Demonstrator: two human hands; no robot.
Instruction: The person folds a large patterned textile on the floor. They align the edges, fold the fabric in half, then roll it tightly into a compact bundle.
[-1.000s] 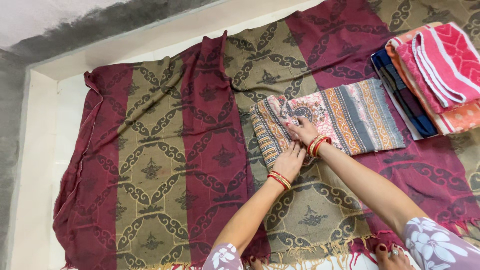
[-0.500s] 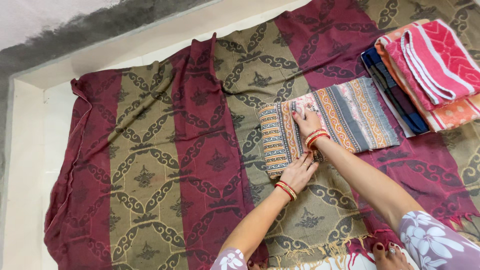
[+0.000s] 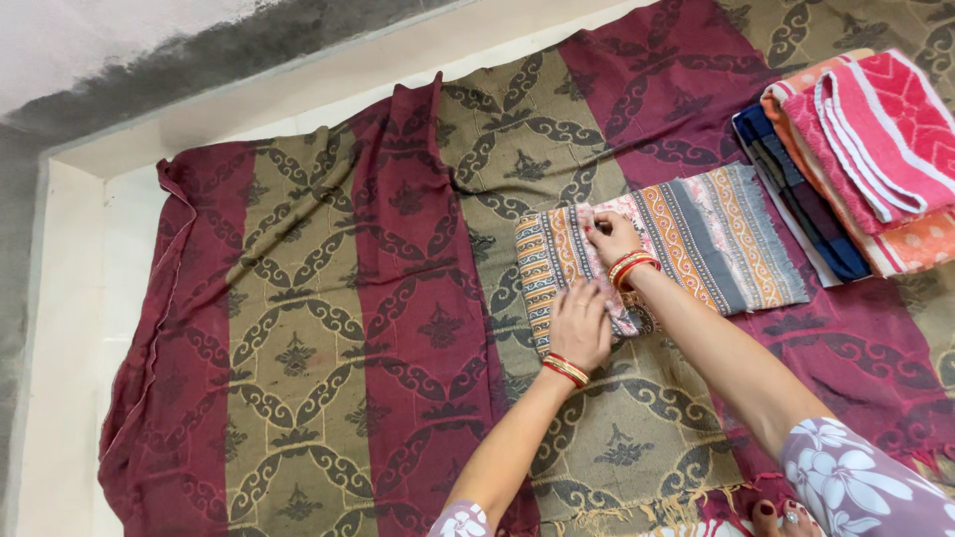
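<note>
On the maroon and olive blanket [image 3: 328, 328], both hands press flat, fingers together, on the folded patterned cloth [image 3: 696, 234]: left hand [image 3: 580, 323] near, right hand [image 3: 614, 239] farther.

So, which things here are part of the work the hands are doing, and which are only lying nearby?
In hand:
- folded patterned cloth, striped in orange, grey and pink
- left hand, flat on its near end
- right hand, pressing on top

Lying about:
- stack of folded towels, pink, orange and dark blue, to the right
- maroon and olive bedspread underneath everything
- pale floor
</note>
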